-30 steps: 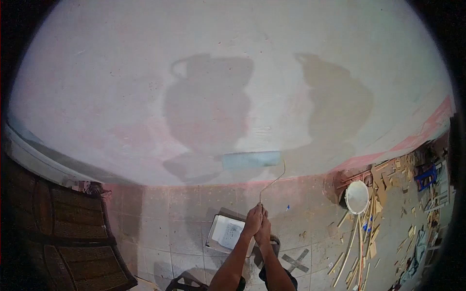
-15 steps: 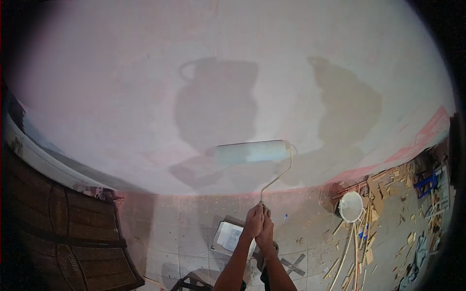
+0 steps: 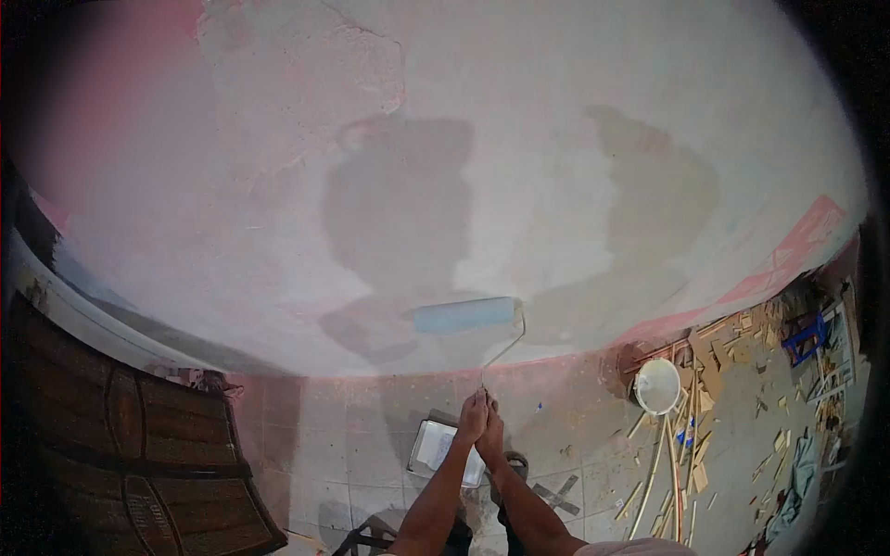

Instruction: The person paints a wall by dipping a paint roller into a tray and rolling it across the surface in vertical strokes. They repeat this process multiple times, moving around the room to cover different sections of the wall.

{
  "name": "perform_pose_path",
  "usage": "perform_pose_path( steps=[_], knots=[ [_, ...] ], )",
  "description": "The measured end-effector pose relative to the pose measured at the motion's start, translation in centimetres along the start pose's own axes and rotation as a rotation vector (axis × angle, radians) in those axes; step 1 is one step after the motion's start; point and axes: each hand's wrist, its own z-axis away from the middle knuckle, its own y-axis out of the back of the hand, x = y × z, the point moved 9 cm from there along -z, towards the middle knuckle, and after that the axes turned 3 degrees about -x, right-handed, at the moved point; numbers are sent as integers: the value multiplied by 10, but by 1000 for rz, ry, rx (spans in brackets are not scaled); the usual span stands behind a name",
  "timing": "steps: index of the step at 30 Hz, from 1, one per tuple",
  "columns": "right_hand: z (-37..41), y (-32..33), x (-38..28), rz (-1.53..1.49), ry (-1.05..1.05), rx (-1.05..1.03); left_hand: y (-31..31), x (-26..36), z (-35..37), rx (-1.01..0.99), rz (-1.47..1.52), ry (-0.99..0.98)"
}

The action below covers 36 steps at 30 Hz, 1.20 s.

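Observation:
A paint roller (image 3: 465, 315) with a long pale blue sleeve lies against the wall (image 3: 547, 204), low down. Its bent wire frame runs from the sleeve's right end down to the handle, which is hidden inside my grip. Both hands wrap round that handle close together: my left hand (image 3: 473, 417) on the left, my right hand (image 3: 491, 434) pressed beside it. The wall is whitish, with pink showing at the upper left and along the lower right. Shadows of my head and arms fall across it.
On the tiled floor below my hands lies a white rectangular tray or box (image 3: 436, 445). A white bucket (image 3: 658, 386) stands to the right, among scattered wood strips (image 3: 700, 435). Dark wooden panelling (image 3: 176, 422) fills the lower left. A blue plastic object (image 3: 805, 339) is at far right.
The roller has moved down the wall and slightly left, with both hands still round its handle. The view has shifted, showing more pink and a rough patch at the upper left.

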Motion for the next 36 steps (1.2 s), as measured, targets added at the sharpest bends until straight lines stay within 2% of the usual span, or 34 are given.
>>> perform_pose_path(
  steps=[1,5,7,11,14,17,18,21,22,25,26,28,31,32,33,35,36],
  knots=[
    [0,3,-8,2,-49,-7,-8,19,7,6,33,-2],
    [-10,17,-69,-21,173,32,-41,110,25,-39,56,-155],
    [-18,27,-118,-44,234,83,-46,149,23,-44,-38,-150],
    [-41,42,-202,-107,168,40,-86,265,40,-91,-65,-259],
    [-49,42,-211,-9,100,15,-97,305,47,-93,-101,-286],
    [-38,41,-208,18,215,93,-82,260,31,-110,-53,-323],
    [-25,52,-236,-182,236,102,-80,255,36,-81,-61,-263],
    [-7,36,-172,4,291,123,-73,223,62,-8,-98,-75],
    [0,32,-150,-56,160,81,-65,197,60,3,-122,-23],
    [9,19,-103,51,7,-28,-23,89,32,-43,-76,69],
    [7,20,-111,57,62,-7,-15,67,21,-72,-41,85],
    [13,23,-128,69,167,33,-25,92,29,-88,5,50],
    [6,31,-156,-26,165,41,-47,152,40,1,-73,-53],
    [6,34,-171,-38,100,26,-51,171,42,48,-123,-93],
    [7,39,-194,-50,37,12,-55,183,39,11,-84,-119],
    [6,46,-218,-32,39,23,-62,199,42,-61,0,-163],
    [6,49,-227,-7,107,49,-66,213,50,-57,-22,-149]
  ],
)
